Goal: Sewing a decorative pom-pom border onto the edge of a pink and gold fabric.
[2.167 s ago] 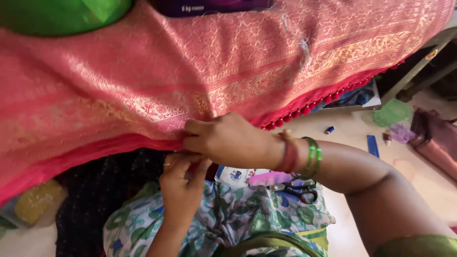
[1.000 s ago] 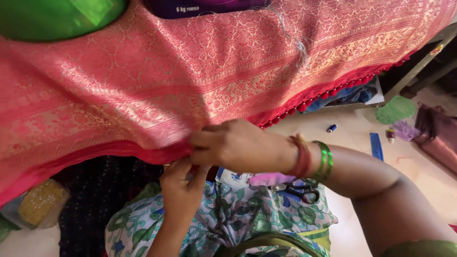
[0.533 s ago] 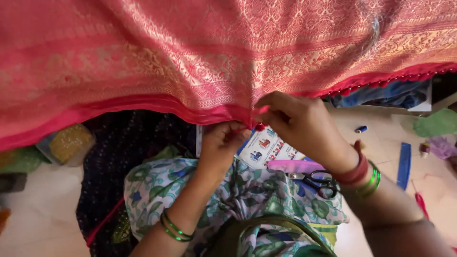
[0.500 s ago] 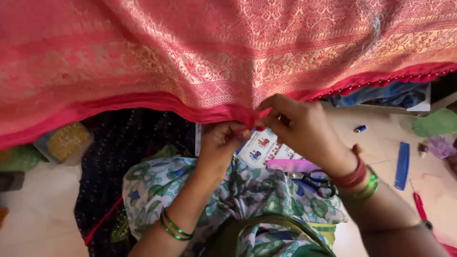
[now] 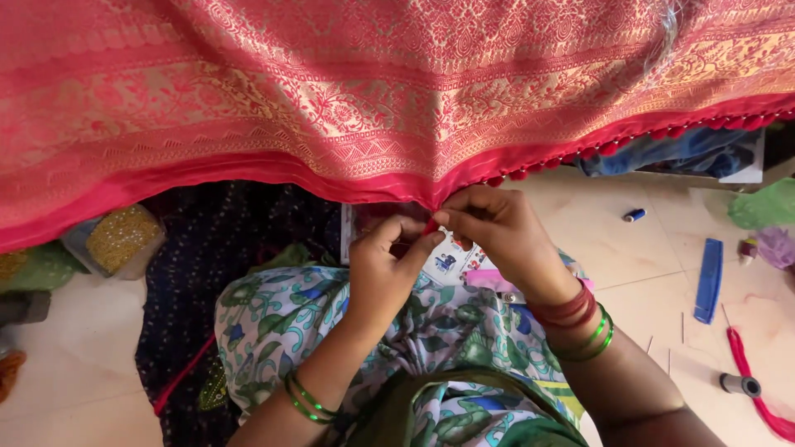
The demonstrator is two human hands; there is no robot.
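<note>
At the lower edge of a draped red-and-gold woven cloth [image 5: 397, 108], seen from the head camera, the left hand [image 5: 385, 269] and the right hand [image 5: 497, 236] meet, fingertips pressed together on the plain red hem [image 5: 248, 170] and a small red tassel [image 5: 431, 225] between them. Each hand is closed in a pinch on that spot; any needle or thread is too small to make out. The cloth hangs above the lap, its hem running left to right across the view and rising toward the right, where a row of red tassels [image 5: 662, 132] already hangs downward. The risk, by judgement: a slackened pinch could let the tassel slip off the hem, and a downward tug could pull the cloth askew. Scattered on the floor [image 5: 638, 265] lie a blue comb [image 5: 709, 280], a blue spool [image 5: 634, 215] and red thread [image 5: 749, 377].
</note>
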